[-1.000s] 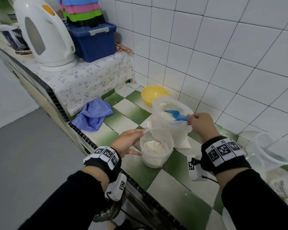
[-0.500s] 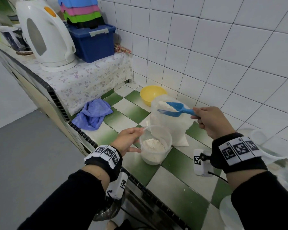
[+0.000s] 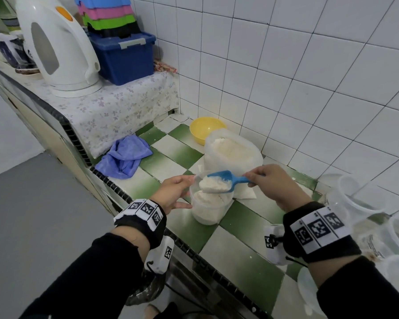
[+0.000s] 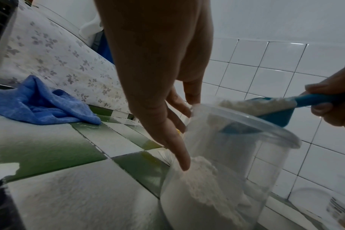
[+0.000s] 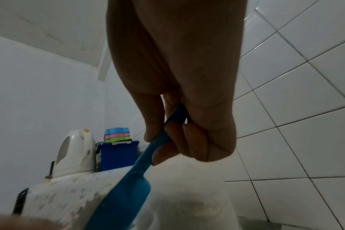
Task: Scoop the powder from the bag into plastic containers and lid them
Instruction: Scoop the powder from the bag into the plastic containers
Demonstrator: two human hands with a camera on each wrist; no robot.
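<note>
A clear plastic container (image 3: 211, 210), part full of white powder, stands on the green-and-white tiled counter (image 3: 247, 252). My left hand (image 3: 184, 192) rests against its left wall with straight fingers (image 4: 179, 157); the thumb is near the rim. My right hand (image 3: 270, 180) grips the handle of a blue scoop (image 3: 226, 178), heaped with powder and held just over the container's mouth (image 4: 246, 123). In the right wrist view the fingers (image 5: 177, 140) curl round the scoop's handle (image 5: 154, 149). The open bag of powder (image 3: 233, 153) stands right behind the container.
A yellow bowl (image 3: 205, 130) sits behind the bag by the tiled wall. A blue cloth (image 3: 124, 160) lies to the left. On the raised shelf are a white kettle (image 3: 58, 47) and a blue box (image 3: 124, 58). Empty clear containers (image 3: 359, 199) crowd the right.
My right hand lifted the scoop, loaded with powder, out of the bag and brought it toward me over the container. The left hand stayed on the container.
</note>
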